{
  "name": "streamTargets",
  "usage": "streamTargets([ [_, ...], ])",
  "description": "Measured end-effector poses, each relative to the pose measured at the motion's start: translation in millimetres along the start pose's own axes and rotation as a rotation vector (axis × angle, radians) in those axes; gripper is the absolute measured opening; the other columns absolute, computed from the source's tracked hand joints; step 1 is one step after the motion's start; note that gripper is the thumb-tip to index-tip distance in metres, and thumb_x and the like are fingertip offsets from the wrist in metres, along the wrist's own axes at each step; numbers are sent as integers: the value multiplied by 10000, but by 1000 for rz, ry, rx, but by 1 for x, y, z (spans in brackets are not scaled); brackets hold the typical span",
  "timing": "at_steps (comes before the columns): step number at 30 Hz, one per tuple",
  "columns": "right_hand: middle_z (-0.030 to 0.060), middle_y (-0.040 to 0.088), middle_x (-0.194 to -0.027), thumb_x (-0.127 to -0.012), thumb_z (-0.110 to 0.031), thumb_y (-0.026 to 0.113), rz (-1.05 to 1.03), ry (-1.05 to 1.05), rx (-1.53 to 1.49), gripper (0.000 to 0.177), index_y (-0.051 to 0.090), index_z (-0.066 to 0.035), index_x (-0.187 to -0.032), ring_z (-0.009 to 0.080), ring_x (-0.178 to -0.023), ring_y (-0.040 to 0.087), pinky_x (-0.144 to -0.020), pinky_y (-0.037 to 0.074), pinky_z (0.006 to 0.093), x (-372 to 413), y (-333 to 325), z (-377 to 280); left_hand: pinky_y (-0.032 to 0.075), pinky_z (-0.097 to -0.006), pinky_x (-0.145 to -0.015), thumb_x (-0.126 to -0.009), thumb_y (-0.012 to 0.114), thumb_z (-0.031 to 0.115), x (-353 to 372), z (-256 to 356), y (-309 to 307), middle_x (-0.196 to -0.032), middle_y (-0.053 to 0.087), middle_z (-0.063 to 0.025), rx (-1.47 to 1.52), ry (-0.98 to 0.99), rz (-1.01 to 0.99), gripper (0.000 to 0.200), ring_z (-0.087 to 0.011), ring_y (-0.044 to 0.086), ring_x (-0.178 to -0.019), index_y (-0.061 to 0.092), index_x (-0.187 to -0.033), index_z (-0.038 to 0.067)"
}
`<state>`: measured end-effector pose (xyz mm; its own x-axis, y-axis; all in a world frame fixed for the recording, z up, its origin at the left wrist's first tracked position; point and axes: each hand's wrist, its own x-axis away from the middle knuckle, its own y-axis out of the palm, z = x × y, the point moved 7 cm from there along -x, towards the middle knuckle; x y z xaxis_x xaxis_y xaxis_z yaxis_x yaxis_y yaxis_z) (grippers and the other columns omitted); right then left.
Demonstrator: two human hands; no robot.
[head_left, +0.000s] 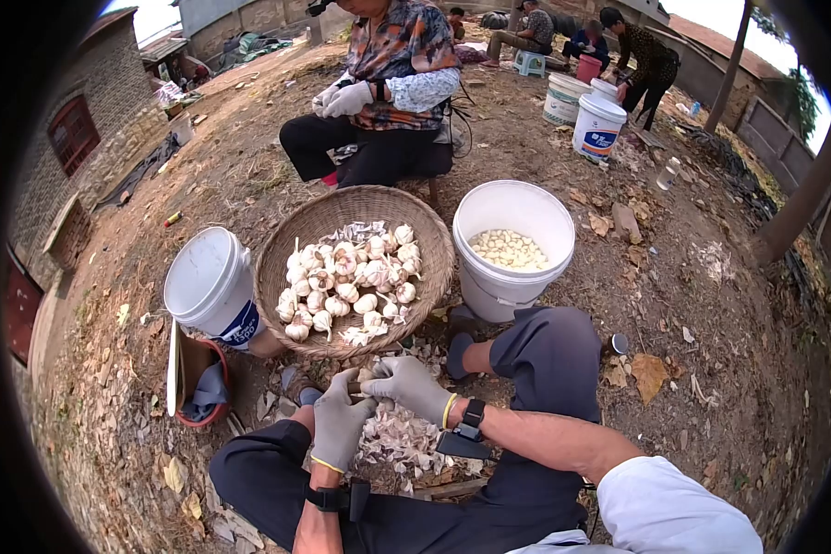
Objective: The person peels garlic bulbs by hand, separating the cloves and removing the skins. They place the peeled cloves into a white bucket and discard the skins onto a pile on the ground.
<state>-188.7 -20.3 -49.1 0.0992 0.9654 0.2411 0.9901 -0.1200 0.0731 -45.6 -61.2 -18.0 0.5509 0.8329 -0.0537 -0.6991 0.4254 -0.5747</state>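
My left hand [339, 427] and my right hand [417, 388], both in grey gloves, meet just below the basket's near rim. Their fingers are closed together around a piece of garlic [367, 376], largely covered by the gloves. Right ahead, a wide wicker basket [282, 235] carries many whole garlic bulbs [346, 272] and some loose skins. To its right is a white bucket [466, 217] with peeled garlic cloves [508, 249] at the bottom. Papery garlic skins [397, 439] lie on the ground between my legs, under my hands.
Left of the basket, a white bucket [235, 295] leans beside a red tub [217, 411] with dark cloth. Across from me sits a person in gloves [379, 111]. Further back are more white buckets [598, 129], other people and a tree trunk [808, 194].
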Motion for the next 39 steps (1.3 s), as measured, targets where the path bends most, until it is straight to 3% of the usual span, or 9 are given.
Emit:
streamTargets([
  [2, 53, 679, -755, -952, -175, 767, 8, 13, -101, 232, 676, 35, -913, 83, -588, 604, -522, 459, 251, -1, -2, 1, 606, -307, -724, -911, 728, 41, 0, -14, 3, -1009, 765, -161, 305, -199, -17, 402, -191, 750, -843, 626, -1284, -70],
  [5, 39, 665, -738, -969, -153, 758, 17, 36, -210, 197, 664, 12, -919, 80, -559, 600, -498, 453, 234, -1, -3, 0, 598, -255, -676, -962, 697, 24, 2, -5, 0, -970, 751, -110, 465, -241, -10, 265, -133, 732, -813, 653, -1206, -67],
  [8, 38, 665, -734, -967, -174, 770, 48, 46, -222, 224, 664, 17, -916, 79, -552, 595, -482, 445, 244, -1, -4, -3, 595, -252, -668, -971, 696, 23, 3, 1, -6, -963, 749, -102, 508, -272, -2, 243, -132, 726, -785, 660, -1199, -52],
  [10, 28, 639, -708, -964, -187, 783, 84, 22, -181, 270, 639, -17, -812, 81, -540, 558, -458, 426, 256, 0, -5, -7, 593, -250, -662, -972, 694, 25, 2, 1, -5, -961, 747, -97, 533, -252, 11, 238, -128, 722, -775, 663, -1196, -49],
  [14, 27, 642, -703, -956, -214, 791, 126, -3, -104, 296, 639, -5, -811, 82, -537, 560, -449, 416, 259, -3, -7, -4, 589, -248, -649, -982, 678, 30, 2, 8, -6, -950, 744, -84, 517, -223, 12, 218, -119, 711, -745, 672, -1189, -38],
  [16, 30, 652, -706, -945, -227, 796, 142, -112, 81, 302, 655, 15, -831, 83, -548, 574, -450, 426, 264, -3, -8, -14, 589, -249, -649, -983, 677, 28, 3, 4, -6, -945, 744, -82, 521, -246, 13, 209, -119, 712, -740, 674, -1181, -39],
  [19, 35, 663, -707, -941, -207, 788, 65, -40, -52, 281, 670, 32, -852, 87, -558, 590, -466, 452, 268, 0, -2, -16, 587, -249, -641, -984, 678, 25, 3, 2, -8, -939, 745, -81, 558, -284, 17, 191, -121, 713, -729, 677, -1163, -40],
  [30, 35, 667, -712, -942, -171, 765, -15, -63, -38, 222, 692, 19, -855, 84, -553, 583, -481, 472, 256, -4, -3, -16, 573, -252, -594, -980, 671, 0, 2, -11, -8, -897, 741, -96, 738, -339, -60, 146, -143, 716, -695, 671, -1121, -39],
  [39, 17, 665, -720, -962, -182, 747, -74, -46, -31, 211, 704, 2, -868, 63, -584, 576, -497, 460, 245, -2, -2, -21, 612, -276, -604, -975, 689, 4, -1, -37, -1, -920, 741, -121, 963, -361, -144, 238, -180, 730, -693, 622, -1199, -40],
])
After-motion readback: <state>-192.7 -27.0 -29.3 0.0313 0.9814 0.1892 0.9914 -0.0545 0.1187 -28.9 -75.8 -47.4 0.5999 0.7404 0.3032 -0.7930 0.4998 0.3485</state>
